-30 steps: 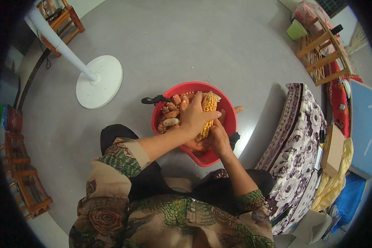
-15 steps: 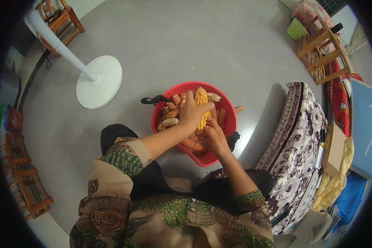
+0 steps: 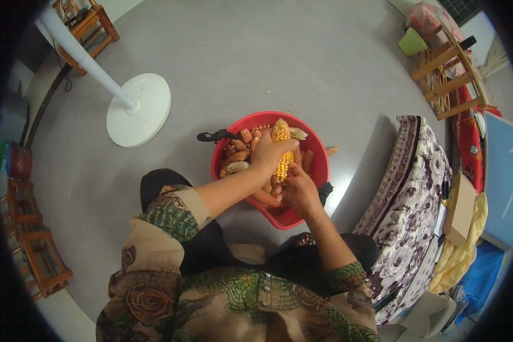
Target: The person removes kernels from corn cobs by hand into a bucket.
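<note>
My left hand [image 3: 266,155] is wrapped round a yellow ear of corn [image 3: 283,166], its thumb lying across the cob. The ear stands tilted over a red basin [image 3: 317,139], tip pointing away from me. At the ear's lower right side, my right hand [image 3: 302,191] has its fingers bent against the kernels; its fingertips are partly hidden. Beneath both hands the basin holds several reddish stripped cobs [image 3: 237,155] and some loose kernels. A pale cob [image 3: 297,134] rests by the basin's far right side.
Black straps hang at the basin's left [image 3: 214,137] and right. One cob piece [image 3: 332,150] lies outside it on the grey floor. A round white stand base [image 3: 138,110] is at far left, a flower-patterned cloth [image 3: 407,211] at right, wooden chairs [image 3: 34,239] at left.
My right hand's fingers have shifted slightly along the ear's lower side and curl in more. The left hand keeps its hold. The whole view has moved a little.
</note>
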`<state>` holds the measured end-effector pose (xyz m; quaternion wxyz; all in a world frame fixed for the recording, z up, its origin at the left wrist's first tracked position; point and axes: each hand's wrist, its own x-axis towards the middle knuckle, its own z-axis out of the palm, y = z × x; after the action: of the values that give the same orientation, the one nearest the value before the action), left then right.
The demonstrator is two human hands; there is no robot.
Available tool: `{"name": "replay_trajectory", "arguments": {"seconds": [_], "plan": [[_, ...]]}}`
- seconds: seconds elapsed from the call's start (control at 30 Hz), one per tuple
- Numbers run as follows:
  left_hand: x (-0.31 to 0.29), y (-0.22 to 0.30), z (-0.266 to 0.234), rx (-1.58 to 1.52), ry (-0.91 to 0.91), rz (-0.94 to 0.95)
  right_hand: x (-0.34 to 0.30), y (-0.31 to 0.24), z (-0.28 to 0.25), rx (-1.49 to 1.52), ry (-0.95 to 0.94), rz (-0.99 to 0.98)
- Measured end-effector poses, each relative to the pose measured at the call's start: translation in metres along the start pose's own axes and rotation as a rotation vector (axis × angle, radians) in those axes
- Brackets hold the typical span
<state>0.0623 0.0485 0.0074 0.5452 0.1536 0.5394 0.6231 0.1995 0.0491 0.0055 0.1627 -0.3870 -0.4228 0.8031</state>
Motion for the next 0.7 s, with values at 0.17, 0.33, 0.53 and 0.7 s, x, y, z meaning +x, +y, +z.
{"name": "replay_trajectory", "arguments": {"seconds": [0.17,0.33,0.53,0.7], "plan": [[0.003,-0.011,0.0,0.071,-0.001,0.09,-0.002,0.005,0.004,0.106,-0.054,-0.043],[-0.015,-0.001,0.011,0.594,0.11,0.372,-0.009,0.001,0.013,-0.211,0.063,-0.182],[0.006,-0.002,-0.001,-0.107,0.029,0.042,-0.009,-0.013,0.016,0.213,0.028,0.025],[0.008,-0.014,0.001,-0.046,-0.008,0.068,-0.004,0.002,0.01,0.091,0.032,-0.083]]}}
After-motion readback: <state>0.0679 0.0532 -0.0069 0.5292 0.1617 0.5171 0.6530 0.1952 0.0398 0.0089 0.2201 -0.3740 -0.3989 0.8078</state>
